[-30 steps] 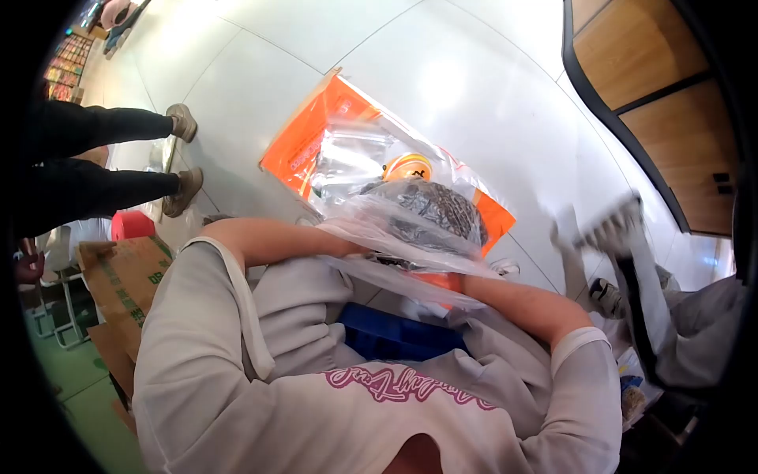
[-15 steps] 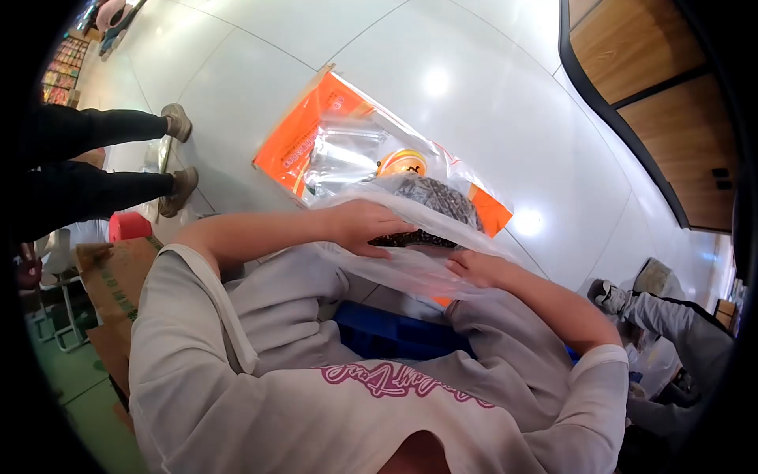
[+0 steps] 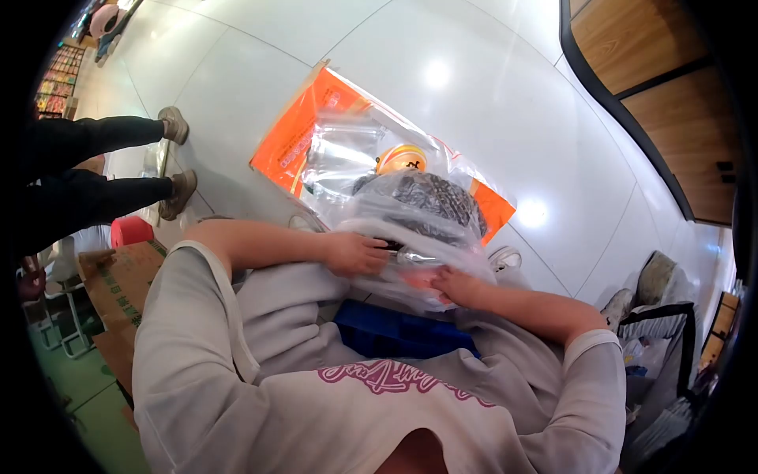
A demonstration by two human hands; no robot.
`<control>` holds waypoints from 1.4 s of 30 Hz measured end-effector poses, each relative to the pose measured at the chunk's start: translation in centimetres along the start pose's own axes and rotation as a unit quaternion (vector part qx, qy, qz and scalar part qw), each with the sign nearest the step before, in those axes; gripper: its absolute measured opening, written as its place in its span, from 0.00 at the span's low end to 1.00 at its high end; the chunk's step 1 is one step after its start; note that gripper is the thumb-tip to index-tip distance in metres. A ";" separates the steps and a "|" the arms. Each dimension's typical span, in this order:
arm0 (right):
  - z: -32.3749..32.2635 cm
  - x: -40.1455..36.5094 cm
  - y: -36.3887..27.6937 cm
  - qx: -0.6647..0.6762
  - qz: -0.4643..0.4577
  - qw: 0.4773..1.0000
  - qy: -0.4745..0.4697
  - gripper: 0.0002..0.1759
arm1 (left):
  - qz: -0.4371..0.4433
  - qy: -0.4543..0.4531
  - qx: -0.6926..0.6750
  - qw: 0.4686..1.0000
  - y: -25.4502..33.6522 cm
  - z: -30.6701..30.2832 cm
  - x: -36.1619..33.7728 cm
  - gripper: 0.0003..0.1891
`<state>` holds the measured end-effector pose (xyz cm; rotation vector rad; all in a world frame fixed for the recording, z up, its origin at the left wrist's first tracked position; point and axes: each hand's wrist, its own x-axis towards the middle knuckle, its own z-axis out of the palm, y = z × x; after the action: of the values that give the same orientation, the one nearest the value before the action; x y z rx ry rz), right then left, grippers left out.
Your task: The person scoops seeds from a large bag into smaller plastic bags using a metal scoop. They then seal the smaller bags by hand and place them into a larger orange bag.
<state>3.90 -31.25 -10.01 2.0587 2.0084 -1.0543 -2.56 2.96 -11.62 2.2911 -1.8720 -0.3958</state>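
Observation:
A large clear plastic bag (image 3: 371, 207) stands between my knees with its mouth gathered toward me. Through the film shows a dark, speckled bundle (image 3: 434, 201) whose kind I cannot make out. My left hand (image 3: 359, 253) is closed on the left side of the bag's mouth, fingers curled over the film. On the right side, my right hand (image 3: 460, 286) pinches the loose film near the rim. Beyond the bundle lie an orange-and-white round item (image 3: 401, 159) and clear plastic packaging (image 3: 343, 150), all inside or against an orange printed carton (image 3: 286, 146).
A blue low stool or crate (image 3: 399, 332) is beneath me. A cardboard box (image 3: 118, 288) stands at my left, near a person's legs (image 3: 103, 193). At right are another person's shoe (image 3: 620, 306) and a wooden cabinet (image 3: 671, 118). Pale tiles (image 3: 474, 47) cover the floor.
My left hand has drawn down toward me and curled on the bag's rim. My right hand has shifted slightly left and down. The bag's mouth has narrowed, and film covers more of the dark bundle.

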 end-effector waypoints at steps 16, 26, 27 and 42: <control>6.4 -2.9 8.4 -0.113 -0.009 0.983 0.143 0.24 | -0.036 0.040 -0.102 0.993 -1.8 5.6 -2.4 0.19; -0.9 -1.6 7.0 0.251 0.213 0.917 0.224 0.21 | -0.403 0.120 -0.200 0.885 -3.3 1.2 -1.2 0.31; -1.2 -1.2 6.8 0.185 0.230 0.929 0.224 0.24 | -0.403 0.119 -0.200 0.885 -3.5 0.6 -1.0 0.31; -3.3 1.4 10.8 0.148 0.309 0.932 0.116 0.63 | -0.474 -0.045 -0.153 0.866 -7.9 0.2 1.7 0.67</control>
<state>14.90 -29.90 -12.54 2.8049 1.1437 -1.0507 5.06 2.97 -14.28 2.7911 -0.4792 -0.8366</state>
